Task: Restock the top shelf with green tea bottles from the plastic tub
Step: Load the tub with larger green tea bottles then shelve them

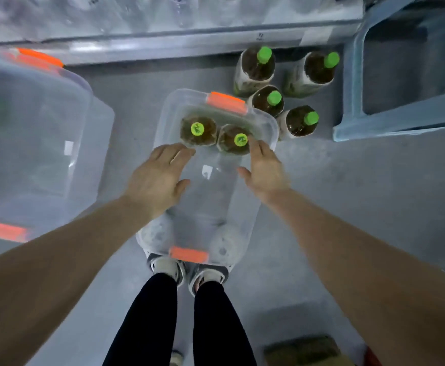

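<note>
Forearms (374, 273) are reaching in from both sides, both hands flat-fingered and holding nothing. Left hand (158, 178) is hovering over the tub (160, 122), fingertips just short of the left bottle (198, 129). Right hand (265, 170) is hovering with fingertips at the right bottle (238, 140). Both bottles are standing upright, touching, at the tub's far end by the orange latch (226, 101). Four more bottles (267, 100) are standing on the floor beside it, below the shelf (163, 46). I'm planning one neck per hand, lifting straight up to clear the rim.

Both hands (158, 178) (265, 169) outstretched, fingers relaxed
</note>
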Motion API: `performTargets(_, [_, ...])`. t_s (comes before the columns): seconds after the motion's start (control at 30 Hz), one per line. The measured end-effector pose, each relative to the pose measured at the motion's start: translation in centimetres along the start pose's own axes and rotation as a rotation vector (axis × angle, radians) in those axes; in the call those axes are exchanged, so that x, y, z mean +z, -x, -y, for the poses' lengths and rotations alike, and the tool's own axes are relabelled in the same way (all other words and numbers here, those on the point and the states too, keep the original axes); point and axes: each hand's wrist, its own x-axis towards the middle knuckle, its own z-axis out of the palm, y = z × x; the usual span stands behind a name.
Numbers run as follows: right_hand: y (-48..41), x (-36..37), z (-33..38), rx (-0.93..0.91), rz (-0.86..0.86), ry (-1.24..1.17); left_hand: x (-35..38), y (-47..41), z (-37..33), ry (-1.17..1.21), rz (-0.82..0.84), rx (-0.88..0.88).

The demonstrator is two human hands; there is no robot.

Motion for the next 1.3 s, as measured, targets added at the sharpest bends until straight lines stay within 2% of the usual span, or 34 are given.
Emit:
performTargets(0.2, [-7.2, 3.8, -0.5, 0.022, -0.095, -0.066, 5.1, -3.4, 3.6, -0.035, 0.025, 0.023])
performTargets(0.3, [-8.1, 4.4, -0.2, 0.091, -0.123, -0.223, 6.0, -3.7, 3.8, -0.037, -0.007, 0.024])
performTargets(0.43, [-7.1, 3.4, -0.5, 0.018, -0.162, -0.186, 5.4, -3.6, 3.5, -0.013, 0.014, 0.003])
performTargets(0.57, [-4.9, 0.8, 0.0, -0.022, -0.013, -0.156, 4.1, -3.2, 2.7, 0.102, 0.118, -0.064])
performTargets(0.7, [-1.9, -1.6, 0.8, -0.058, 0.185, -0.252, 3.0, -2.7, 1.2, 0.231, 0.294, -0.083])
performTargets(0.83, [-0.1, -3.2, 2.1, -0.041, 0.287, -0.491, 2.0, -1.9, 0.7, 0.426, 0.422, -0.148])
performTargets(0.97, [0.1, -3.4, 4.0, -0.003, 0.271, -0.805, 0.1, -1.0, 1.8, 0.577, 0.304, -0.242])
performTargets(1.1, [-2.4, -2.4, 5.8, 0.123, 0.239, -1.088, -1.6, -0.5, 3.1, 0.650, 0.210, -0.362])
performTargets(1.13, [-3.3, -1.8, 5.9, 0.144, 0.192, -1.027, -1.8, -0.5, 3.6, 0.683, 0.175, -0.415])
performTargets(1.23, [-6.0, 0.8, 5.6, 0.096, 0.070, -0.525, -2.0, -0.8, 5.4, 0.774, 0.094, -0.551])
performTargets(1.3, [-7.9, 2.7, 5.4, 0.029, 0.038, -0.353, -1.8, -1.4, 6.7, 0.793, 0.064, -0.593])
